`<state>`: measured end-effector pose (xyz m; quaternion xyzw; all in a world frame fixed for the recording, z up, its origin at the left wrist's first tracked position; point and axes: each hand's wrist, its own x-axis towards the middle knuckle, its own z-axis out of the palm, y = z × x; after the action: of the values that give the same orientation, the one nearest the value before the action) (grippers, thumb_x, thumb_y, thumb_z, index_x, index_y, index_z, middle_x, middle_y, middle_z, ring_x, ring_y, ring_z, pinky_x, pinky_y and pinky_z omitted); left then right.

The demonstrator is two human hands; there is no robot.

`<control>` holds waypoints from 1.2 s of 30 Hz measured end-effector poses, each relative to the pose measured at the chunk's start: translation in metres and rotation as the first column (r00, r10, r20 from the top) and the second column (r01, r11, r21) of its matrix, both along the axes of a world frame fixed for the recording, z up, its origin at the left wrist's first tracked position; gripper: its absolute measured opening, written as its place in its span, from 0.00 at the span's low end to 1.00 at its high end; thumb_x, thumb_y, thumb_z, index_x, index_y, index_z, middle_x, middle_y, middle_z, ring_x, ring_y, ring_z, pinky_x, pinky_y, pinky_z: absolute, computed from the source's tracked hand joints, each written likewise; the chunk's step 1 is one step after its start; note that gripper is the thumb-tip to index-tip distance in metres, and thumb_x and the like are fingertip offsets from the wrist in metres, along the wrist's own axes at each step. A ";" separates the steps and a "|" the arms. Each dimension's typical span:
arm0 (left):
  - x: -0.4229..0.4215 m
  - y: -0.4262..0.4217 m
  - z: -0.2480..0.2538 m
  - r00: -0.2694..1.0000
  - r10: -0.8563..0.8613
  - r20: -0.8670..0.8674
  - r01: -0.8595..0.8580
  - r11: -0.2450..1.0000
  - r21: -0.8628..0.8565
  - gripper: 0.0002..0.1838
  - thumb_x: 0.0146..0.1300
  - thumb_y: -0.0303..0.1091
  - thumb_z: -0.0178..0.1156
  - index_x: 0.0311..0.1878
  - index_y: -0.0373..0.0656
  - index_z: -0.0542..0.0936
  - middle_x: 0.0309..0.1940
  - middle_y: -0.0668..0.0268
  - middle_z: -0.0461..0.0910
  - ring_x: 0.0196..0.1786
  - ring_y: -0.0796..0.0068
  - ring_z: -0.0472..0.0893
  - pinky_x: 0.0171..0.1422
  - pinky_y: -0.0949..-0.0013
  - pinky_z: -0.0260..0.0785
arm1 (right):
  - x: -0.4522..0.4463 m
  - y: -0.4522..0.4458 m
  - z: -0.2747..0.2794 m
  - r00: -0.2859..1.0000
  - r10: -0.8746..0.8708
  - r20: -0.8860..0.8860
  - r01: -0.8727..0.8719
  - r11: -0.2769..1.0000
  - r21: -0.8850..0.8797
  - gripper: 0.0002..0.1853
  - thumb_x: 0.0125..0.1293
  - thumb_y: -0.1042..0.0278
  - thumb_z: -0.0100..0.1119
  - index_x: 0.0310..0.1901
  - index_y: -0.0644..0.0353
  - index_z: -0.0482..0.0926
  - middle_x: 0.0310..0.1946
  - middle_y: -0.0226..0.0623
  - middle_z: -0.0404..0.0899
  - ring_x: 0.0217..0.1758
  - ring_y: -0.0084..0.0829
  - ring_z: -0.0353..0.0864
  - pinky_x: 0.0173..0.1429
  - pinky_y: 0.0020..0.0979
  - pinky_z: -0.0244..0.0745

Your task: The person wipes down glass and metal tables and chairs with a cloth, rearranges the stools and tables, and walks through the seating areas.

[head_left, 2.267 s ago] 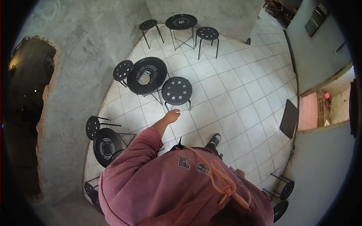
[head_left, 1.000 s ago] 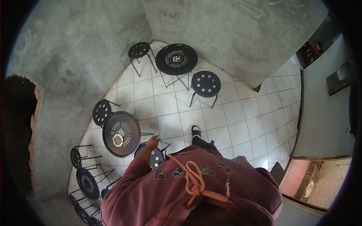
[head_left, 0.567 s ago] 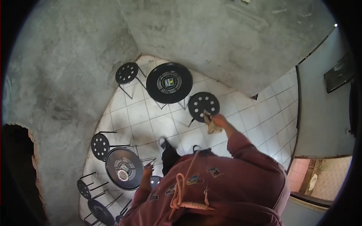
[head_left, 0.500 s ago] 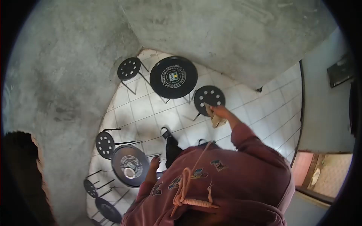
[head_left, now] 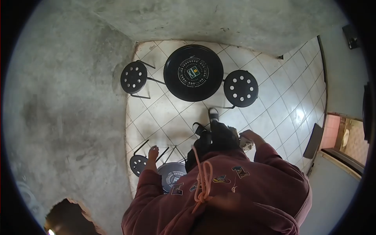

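Note:
My right hand (head_left: 250, 138) is closed on a beige cloth (head_left: 246, 143) beside my right hip, below the right stool. My left hand (head_left: 153, 152) hangs at my left, over the floor near a small black stool (head_left: 138, 165); its fingers are too small to make out clearly. Ahead stands a round black table (head_left: 194, 88) with a printed ring pattern and a green and yellow label. One black stool (head_left: 241, 88) with round holes is at its right, another (head_left: 134, 77) at its left. Neither hand touches them.
A second round table (head_left: 170, 175) is partly hidden behind my sweater at the lower left. Concrete walls (head_left: 70, 98) rise at the left and front. A dark flat panel (head_left: 313, 141) leans near the right wall, beside an opening. My feet are on the tiled floor (head_left: 274, 105).
My right hand with the cloth has drawn back from the right stool to my side. The view has turned and moved closer to the far table, and both feet now show in front.

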<state>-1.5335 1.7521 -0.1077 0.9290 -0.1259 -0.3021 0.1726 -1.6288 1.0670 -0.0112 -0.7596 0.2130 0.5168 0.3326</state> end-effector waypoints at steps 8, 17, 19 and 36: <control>0.223 -0.183 0.089 0.487 0.718 -0.498 -0.850 0.520 -0.082 0.22 0.61 0.38 0.49 0.59 0.48 0.68 0.48 0.66 0.75 0.43 0.75 0.76 0.44 0.66 0.67 | 0.017 -0.024 -0.158 0.803 0.439 0.403 -0.421 0.896 -0.137 0.14 0.57 0.66 0.49 0.43 0.51 0.81 0.43 0.39 0.79 0.44 0.39 0.78 0.50 0.37 0.72; 0.338 -0.196 -0.063 0.291 0.769 -0.569 -0.953 0.288 -0.097 0.19 0.64 0.47 0.47 0.57 0.56 0.70 0.46 0.71 0.76 0.48 0.77 0.74 0.45 0.70 0.62 | 0.115 -0.048 -0.221 0.118 -0.961 -0.249 0.979 0.069 0.194 0.20 0.65 0.53 0.47 0.47 0.62 0.73 0.37 0.40 0.78 0.38 0.37 0.79 0.39 0.38 0.75; 0.364 -0.200 -0.087 0.195 0.819 -0.540 -0.981 0.166 -0.103 0.22 0.63 0.49 0.47 0.59 0.56 0.67 0.51 0.70 0.74 0.52 0.75 0.73 0.48 0.66 0.62 | 0.100 -0.048 -0.259 -0.122 -0.991 -0.058 0.965 -0.132 0.224 0.24 0.66 0.50 0.43 0.52 0.63 0.70 0.44 0.42 0.76 0.44 0.39 0.78 0.44 0.38 0.76; 0.515 -0.134 -0.213 -0.004 0.559 -0.829 -0.581 -0.676 -0.453 0.10 0.67 0.39 0.49 0.44 0.43 0.72 0.31 0.67 0.74 0.29 0.76 0.72 0.42 0.74 0.71 | 0.177 -0.058 -0.274 -0.281 -0.959 -0.035 0.915 -0.278 0.294 0.21 0.69 0.54 0.41 0.52 0.63 0.69 0.49 0.43 0.74 0.51 0.40 0.75 0.56 0.40 0.71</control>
<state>-1.0188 1.6178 -0.3207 0.3602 0.4338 0.0646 0.8233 -1.4515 1.0091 -0.2851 -0.3017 0.6388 -0.0189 0.7075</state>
